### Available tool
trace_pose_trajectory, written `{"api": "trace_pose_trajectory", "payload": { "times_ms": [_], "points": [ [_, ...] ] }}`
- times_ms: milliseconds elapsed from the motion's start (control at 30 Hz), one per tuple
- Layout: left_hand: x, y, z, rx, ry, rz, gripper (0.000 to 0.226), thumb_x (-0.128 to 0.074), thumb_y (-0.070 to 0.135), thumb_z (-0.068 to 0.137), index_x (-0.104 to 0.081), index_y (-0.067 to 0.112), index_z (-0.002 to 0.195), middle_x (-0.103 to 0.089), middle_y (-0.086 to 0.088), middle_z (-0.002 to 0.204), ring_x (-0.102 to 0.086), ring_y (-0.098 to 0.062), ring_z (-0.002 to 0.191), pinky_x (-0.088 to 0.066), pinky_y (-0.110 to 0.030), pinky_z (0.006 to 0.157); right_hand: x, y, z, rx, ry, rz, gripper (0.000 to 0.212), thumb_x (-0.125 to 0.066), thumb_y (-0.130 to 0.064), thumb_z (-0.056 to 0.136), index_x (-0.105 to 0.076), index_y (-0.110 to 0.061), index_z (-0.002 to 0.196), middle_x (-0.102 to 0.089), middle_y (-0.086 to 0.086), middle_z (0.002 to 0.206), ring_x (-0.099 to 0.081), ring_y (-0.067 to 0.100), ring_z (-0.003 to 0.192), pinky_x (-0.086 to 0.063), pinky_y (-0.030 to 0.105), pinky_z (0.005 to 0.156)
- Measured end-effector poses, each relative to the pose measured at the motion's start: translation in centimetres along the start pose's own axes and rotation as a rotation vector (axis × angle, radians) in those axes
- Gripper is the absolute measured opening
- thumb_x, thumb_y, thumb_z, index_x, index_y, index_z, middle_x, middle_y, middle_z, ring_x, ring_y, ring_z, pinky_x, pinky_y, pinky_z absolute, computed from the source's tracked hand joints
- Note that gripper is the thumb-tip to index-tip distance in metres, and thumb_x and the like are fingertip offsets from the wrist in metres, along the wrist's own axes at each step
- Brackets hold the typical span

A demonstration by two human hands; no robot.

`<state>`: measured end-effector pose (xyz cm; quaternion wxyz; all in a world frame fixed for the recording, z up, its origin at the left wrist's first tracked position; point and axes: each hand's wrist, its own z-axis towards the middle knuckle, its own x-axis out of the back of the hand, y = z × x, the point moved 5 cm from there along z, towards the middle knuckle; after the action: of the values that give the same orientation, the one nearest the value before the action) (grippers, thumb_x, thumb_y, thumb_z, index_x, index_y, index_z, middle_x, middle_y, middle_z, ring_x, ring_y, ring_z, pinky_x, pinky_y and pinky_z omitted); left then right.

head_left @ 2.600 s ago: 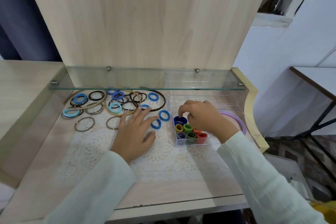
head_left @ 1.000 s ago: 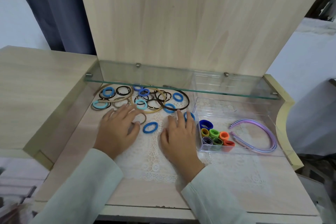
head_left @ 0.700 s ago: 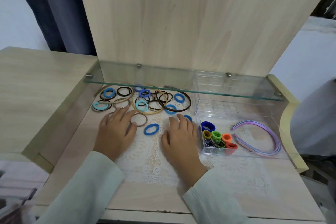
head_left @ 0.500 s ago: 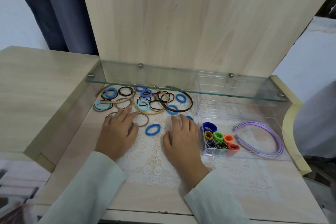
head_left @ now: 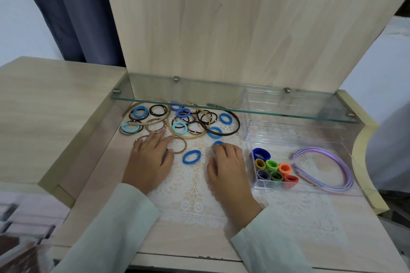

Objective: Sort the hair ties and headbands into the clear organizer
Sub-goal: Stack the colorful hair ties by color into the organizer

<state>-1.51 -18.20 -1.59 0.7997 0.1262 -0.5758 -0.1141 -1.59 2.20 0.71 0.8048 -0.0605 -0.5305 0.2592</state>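
A clear organizer (head_left: pixel 310 187) stands at the right of the desk. Its small front-left compartment holds several rolled hair ties (head_left: pixel 274 168) in blue, green, orange and purple, and purple headbands (head_left: pixel 332 170) lie in the larger part. A pile of loose hair ties and hoop headbands (head_left: pixel 182 123) lies at the back left. My left hand (head_left: pixel 150 159) rests flat, its fingers over a brown tie (head_left: pixel 179 144). My right hand (head_left: pixel 226 162) rests flat, its fingertips on a blue tie (head_left: pixel 218 143). Another blue tie (head_left: pixel 191 156) lies between the hands.
A glass shelf (head_left: pixel 233 104) juts out low over the back of the desk, above the pile and the organizer's rear. A lace mat (head_left: pixel 195 197) covers the middle. A wooden back panel rises behind, and a raised side ledge (head_left: pixel 44 117) borders the left.
My right hand left the organizer's small compartment and came to rest flat on the mat beside the left hand. Over the last second both hands stayed nearly still.
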Motion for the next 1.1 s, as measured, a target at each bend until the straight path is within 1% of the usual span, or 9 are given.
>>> {"api": "trace_pose_trajectory", "payload": {
  "times_ms": [100, 167, 267, 400, 600, 767, 900, 1000, 1100],
  "points": [
    [0.1, 0.2, -0.2, -0.031, 0.002, -0.025, 0.056, -0.033, 0.046, 0.089, -0.059, 0.024, 0.134, -0.048, -0.004, 0.149, -0.041, -0.028, 0.139, -0.028, -0.051, 0.113, 0.4, 0.2, 0.1, -0.041, 0.046, 0.038, 0.023, -0.063, -0.013, 0.085, -0.061, -0.012, 0.108, -0.057, 0.004, 0.111, -0.048, 0.019, 0.102, -0.031, 0.016, 0.089],
    [0.4, 0.6, -0.4, -0.084, 0.001, -0.056, 0.053, -0.037, 0.051, 0.089, -0.058, 0.031, 0.133, -0.046, 0.001, 0.15, -0.036, -0.022, 0.143, -0.022, -0.051, 0.115, 0.8, 0.6, 0.3, -0.11, 0.049, 0.036, 0.021, -0.065, -0.014, 0.085, -0.063, -0.013, 0.106, -0.055, 0.004, 0.111, -0.049, 0.02, 0.101, -0.022, 0.013, 0.084],
    [0.8, 1.3, -0.6, -0.201, 0.03, -0.098, 0.04, -0.044, 0.052, 0.09, -0.062, 0.038, 0.122, -0.05, 0.008, 0.144, -0.035, -0.018, 0.142, -0.022, -0.05, 0.114, 0.6, 1.0, 0.2, -0.133, 0.028, 0.002, 0.018, -0.065, -0.017, 0.086, -0.067, -0.013, 0.104, -0.055, 0.006, 0.112, -0.05, 0.024, 0.103, -0.03, 0.022, 0.082],
    [1.3, 1.6, -0.8, -0.258, 0.06, -0.176, 0.032, -0.05, 0.052, 0.089, -0.067, 0.037, 0.111, -0.055, 0.013, 0.136, -0.041, -0.015, 0.138, -0.026, -0.045, 0.112, 0.8, 0.8, 0.2, -0.095, 0.125, -0.061, 0.016, -0.076, -0.012, 0.076, -0.07, -0.017, 0.09, -0.058, 0.006, 0.098, -0.054, 0.026, 0.088, -0.034, 0.026, 0.071],
    [1.1, 2.0, -0.9, -0.3, -0.003, -0.181, 0.032, -0.051, 0.06, 0.088, -0.066, 0.042, 0.11, -0.055, 0.021, 0.133, -0.04, -0.006, 0.137, -0.019, -0.037, 0.115, 0.8, 0.8, 0.3, -0.046, 0.172, -0.057, 0.016, -0.074, -0.009, 0.077, -0.069, -0.02, 0.089, -0.055, 0.005, 0.093, -0.049, 0.023, 0.082, -0.031, 0.026, 0.067],
    [0.9, 1.9, -0.8, -0.325, -0.014, -0.197, 0.025, -0.048, 0.048, 0.091, -0.068, 0.043, 0.105, -0.056, 0.019, 0.132, -0.04, -0.008, 0.137, -0.021, -0.039, 0.114, 0.9, 0.9, 0.3, -0.021, 0.156, 0.014, 0.017, -0.07, -0.01, 0.082, -0.069, -0.021, 0.093, -0.051, 0.003, 0.091, -0.044, 0.02, 0.082, -0.031, 0.026, 0.067],
    [0.8, 1.7, -0.7, -0.334, -0.01, -0.21, 0.025, -0.047, 0.043, 0.092, -0.068, 0.042, 0.106, -0.057, 0.019, 0.13, -0.041, -0.007, 0.136, -0.024, -0.039, 0.113, 1.1, 0.0, 0.3, 0.093, 0.115, 0.119, 0.016, -0.065, -0.011, 0.087, -0.068, -0.022, 0.098, -0.051, 0.001, 0.095, -0.04, 0.014, 0.084, -0.031, 0.017, 0.068],
    [1.1, 1.7, -0.6, -0.317, 0.014, -0.211, 0.029, -0.046, 0.037, 0.092, -0.064, 0.039, 0.115, -0.056, 0.018, 0.133, -0.042, -0.007, 0.135, -0.026, -0.039, 0.113, 1.0, -0.6, 0.4, 0.169, 0.096, 0.142, 0.015, -0.063, -0.015, 0.089, -0.066, -0.023, 0.101, -0.052, -0.001, 0.098, -0.042, 0.014, 0.085, -0.041, 0.029, 0.068],
    [1.7, 1.4, -0.4, -0.24, 0.086, -0.213, 0.032, -0.043, 0.029, 0.09, -0.063, 0.031, 0.114, -0.06, 0.015, 0.13, -0.046, -0.012, 0.134, -0.028, -0.041, 0.113, 0.5, -0.8, 0.9, 0.215, 0.051, 0.178, 0.014, -0.06, -0.018, 0.091, -0.066, -0.023, 0.102, -0.052, -0.002, 0.1, -0.043, 0.014, 0.086, -0.043, 0.035, 0.069]
  ]
}}
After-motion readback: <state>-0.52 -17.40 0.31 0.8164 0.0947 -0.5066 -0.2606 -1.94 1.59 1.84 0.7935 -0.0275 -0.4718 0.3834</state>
